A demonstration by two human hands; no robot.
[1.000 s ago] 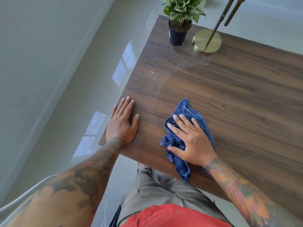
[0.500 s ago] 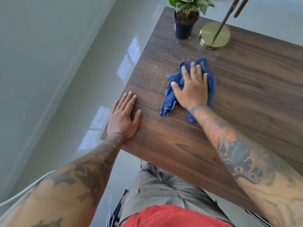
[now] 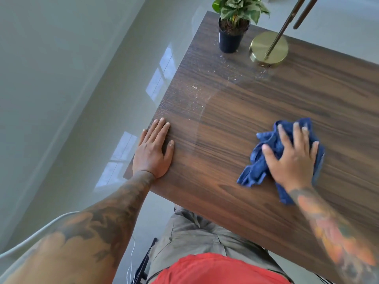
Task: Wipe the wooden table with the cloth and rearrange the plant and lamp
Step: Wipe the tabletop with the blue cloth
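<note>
Right hand (image 3: 291,160) is spread flat on the bunched blue cloth (image 3: 266,160), pressing it down, and it's swung back from up near the plant (image 3: 235,21) to mid-table (image 3: 225,191). Left hand (image 3: 152,152) stays flat, holding nothing, at the near edge. Droplets remain by the lamp (image 3: 268,49), so wiping isn't finished.

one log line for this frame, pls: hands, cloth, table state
left hand: flat on table edge | right hand: pressing blue cloth | droplets: unwiped before plant, lamp
</note>
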